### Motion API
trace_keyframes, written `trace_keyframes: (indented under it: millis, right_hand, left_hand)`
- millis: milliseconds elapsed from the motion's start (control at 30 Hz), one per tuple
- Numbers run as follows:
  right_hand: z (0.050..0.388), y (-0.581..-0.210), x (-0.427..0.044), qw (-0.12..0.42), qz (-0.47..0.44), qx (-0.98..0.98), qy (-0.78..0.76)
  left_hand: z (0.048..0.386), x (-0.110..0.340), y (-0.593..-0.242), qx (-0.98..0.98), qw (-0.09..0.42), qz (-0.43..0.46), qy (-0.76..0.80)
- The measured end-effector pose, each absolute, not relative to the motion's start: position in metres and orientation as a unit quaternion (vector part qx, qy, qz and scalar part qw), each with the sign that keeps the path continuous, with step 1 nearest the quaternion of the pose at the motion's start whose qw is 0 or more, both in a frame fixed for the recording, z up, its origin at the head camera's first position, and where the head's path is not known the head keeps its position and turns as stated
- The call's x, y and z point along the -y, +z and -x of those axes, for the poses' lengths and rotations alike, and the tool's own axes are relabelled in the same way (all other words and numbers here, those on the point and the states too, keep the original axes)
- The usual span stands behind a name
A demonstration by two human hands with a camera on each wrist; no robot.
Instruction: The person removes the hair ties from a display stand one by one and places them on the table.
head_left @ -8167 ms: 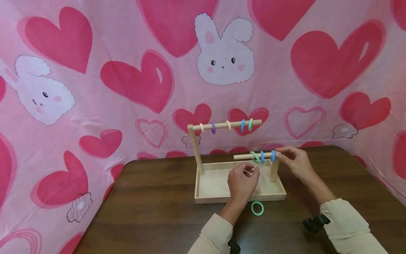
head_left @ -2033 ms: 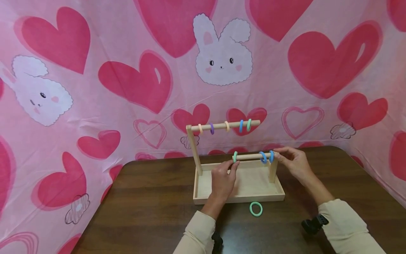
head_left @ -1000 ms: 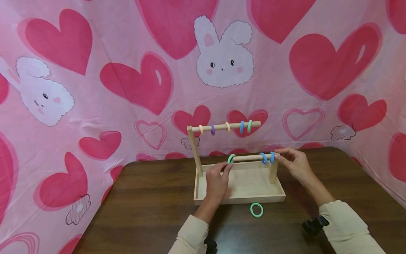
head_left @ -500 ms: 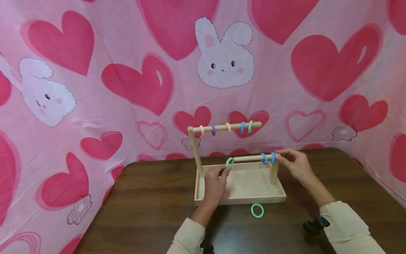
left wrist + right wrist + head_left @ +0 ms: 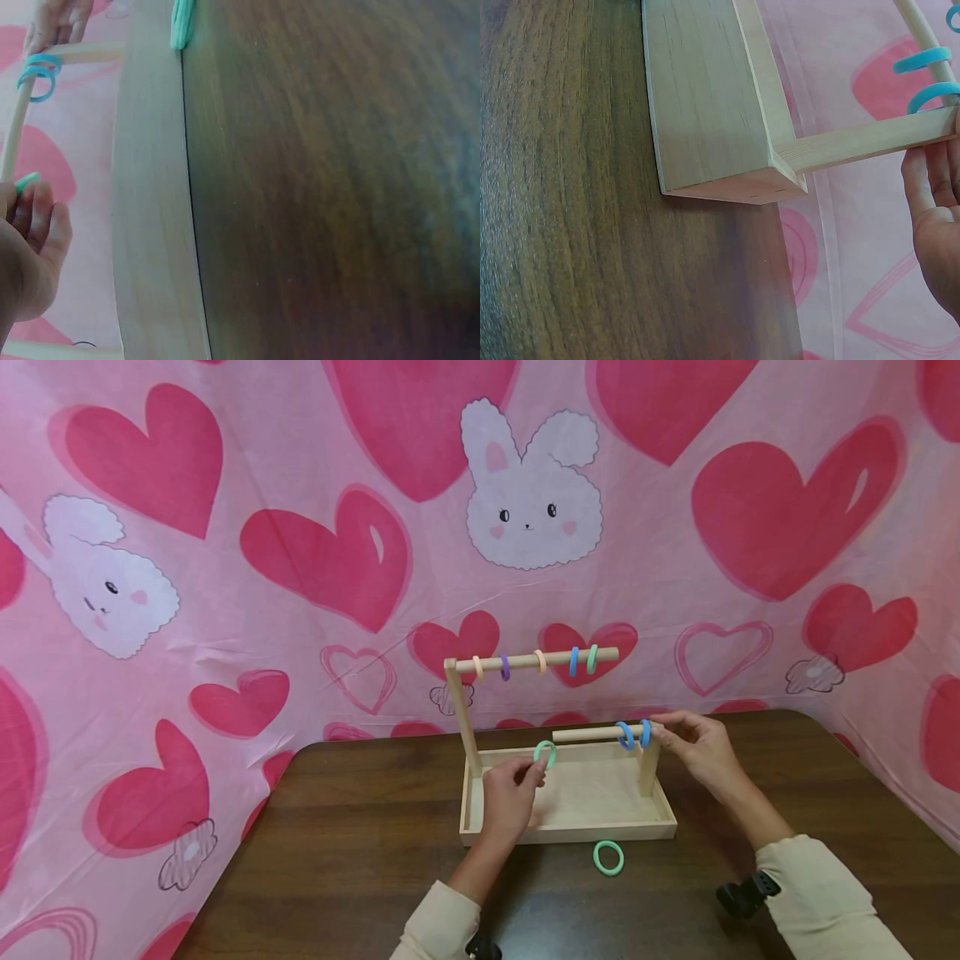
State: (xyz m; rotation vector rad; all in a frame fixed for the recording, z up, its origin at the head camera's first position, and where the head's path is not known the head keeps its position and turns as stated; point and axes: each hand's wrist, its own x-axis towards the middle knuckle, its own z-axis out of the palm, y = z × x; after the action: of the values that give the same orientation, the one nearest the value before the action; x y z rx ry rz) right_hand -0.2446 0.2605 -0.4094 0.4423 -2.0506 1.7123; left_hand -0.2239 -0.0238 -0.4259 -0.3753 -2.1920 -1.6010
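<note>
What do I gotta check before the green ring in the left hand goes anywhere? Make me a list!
1. Pinched green ring in the left hand: ok.
2. That ring off the lower bar: ok, it's below the free end.
3. Right hand gripping the top of the right post: ok.
4. Both blue rings on the lower bar: ok.
5. Loose green ring on a bar: not ok, it's on the table.
6. Grip tight enough: cannot tell.
</note>
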Motion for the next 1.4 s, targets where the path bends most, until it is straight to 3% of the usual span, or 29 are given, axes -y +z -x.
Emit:
trace_keyframes:
  millis: [300,600,1400]
  right_hand:
    - [0.244,-0.408,-0.26,0.224,-0.157,0.751,0.6]
    - [0.243,-0.409,-0.26,0.221,-0.149,0.76,0.592]
    - [0.243,-0.409,-0.26,0.217,-0.15,0.759,0.596]
  left_hand:
    - [0.22,0.026,-0.425,0.737,0.08,0.093,-0.665]
    - [0.217,0.027,-0.425,0.699,0.003,0.062,-0.712]
    - [0.203,0.033,-0.424,0.658,-0.117,0.055,-0.742]
